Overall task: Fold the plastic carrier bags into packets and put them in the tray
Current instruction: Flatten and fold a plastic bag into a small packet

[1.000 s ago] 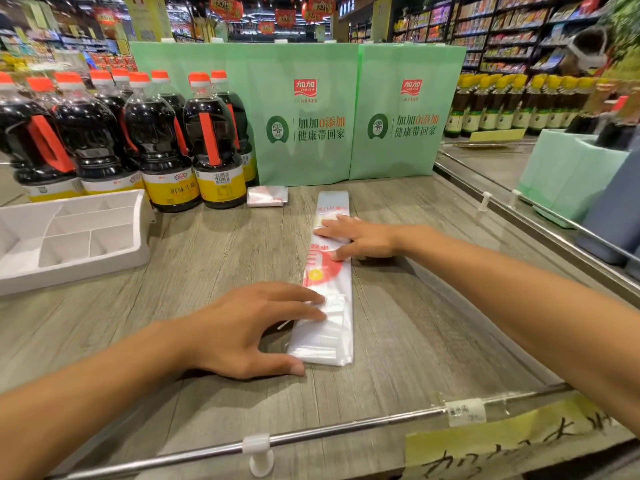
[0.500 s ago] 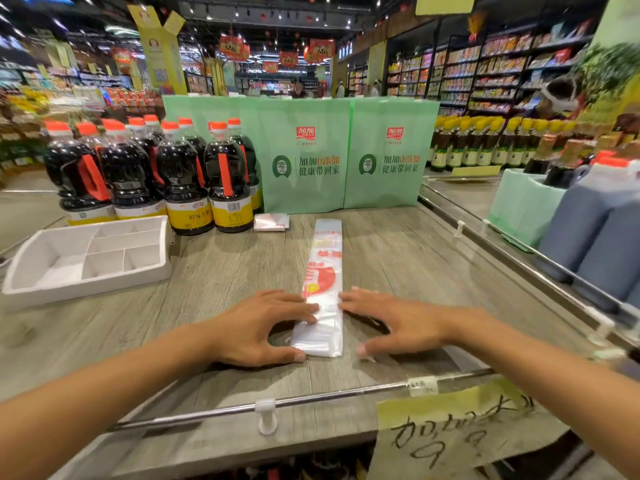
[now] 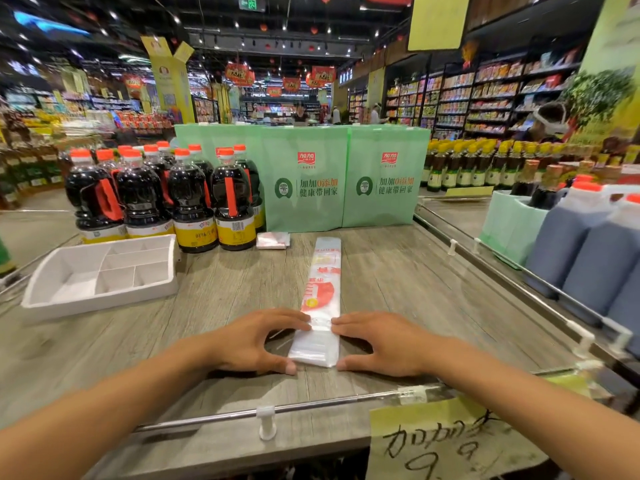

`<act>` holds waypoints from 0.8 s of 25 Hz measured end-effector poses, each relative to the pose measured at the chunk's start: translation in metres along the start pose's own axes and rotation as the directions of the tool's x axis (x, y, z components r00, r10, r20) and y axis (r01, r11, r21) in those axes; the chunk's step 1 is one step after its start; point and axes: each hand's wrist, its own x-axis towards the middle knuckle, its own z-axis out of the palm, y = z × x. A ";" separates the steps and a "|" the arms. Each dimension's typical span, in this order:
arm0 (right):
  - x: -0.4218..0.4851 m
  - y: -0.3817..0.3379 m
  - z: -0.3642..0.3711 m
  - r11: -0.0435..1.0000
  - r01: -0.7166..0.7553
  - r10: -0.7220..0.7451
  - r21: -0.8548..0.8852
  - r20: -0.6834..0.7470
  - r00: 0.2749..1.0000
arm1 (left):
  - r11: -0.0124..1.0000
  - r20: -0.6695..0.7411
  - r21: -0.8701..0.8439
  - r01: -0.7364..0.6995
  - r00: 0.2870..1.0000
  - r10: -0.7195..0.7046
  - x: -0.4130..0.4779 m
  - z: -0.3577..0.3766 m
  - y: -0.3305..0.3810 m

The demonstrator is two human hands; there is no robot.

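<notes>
A plastic carrier bag (image 3: 323, 271), clear with red print, lies folded into one long narrow strip that runs away from me on the wooden shelf. My left hand (image 3: 252, 341) and my right hand (image 3: 384, 341) flank its near end. The fingertips of both hands press on top of the strip and nearly meet, and both thumbs touch its near corners. A white divided tray (image 3: 104, 301) stands at the left; I see nothing in its compartments. One small folded packet (image 3: 273, 240) lies farther back by the bottles.
Several dark soy sauce bottles (image 3: 188, 199) stand behind the tray. Green paper bags (image 3: 304, 181) wall off the back. A metal rail (image 3: 311, 405) edges the shelf front, with a handwritten price sign (image 3: 443, 441) below it. Large jugs (image 3: 588, 244) stand beyond the right rail.
My right hand came back from the middle of the strip to its near end, opposite my left hand. My head has lifted, so the view shows more of the store.
</notes>
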 end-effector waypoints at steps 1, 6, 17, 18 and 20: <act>0.001 0.000 0.001 1.000 0.002 -0.002 -0.021 -0.008 1.000 | 1.000 -0.005 -0.028 0.006 1.000 -0.006 0.000 0.000 -0.002; 0.005 -0.001 0.003 1.000 0.019 -0.020 -0.005 -0.038 0.999 | 1.000 -0.094 -0.018 -0.003 0.996 0.001 0.000 0.003 -0.006; 0.004 0.010 0.009 0.963 0.071 -0.020 0.260 -0.194 0.981 | 0.998 -0.219 0.059 0.029 0.976 -0.016 0.010 -0.002 0.016; 0.004 0.011 0.009 0.948 0.062 0.007 0.311 -0.217 0.976 | 0.998 -0.216 0.047 0.040 0.976 -0.029 0.013 -0.005 0.019; 0.005 0.010 0.007 0.915 0.020 0.080 0.404 -0.228 0.970 | 0.998 -0.208 -0.012 0.068 0.976 -0.069 0.018 -0.008 0.023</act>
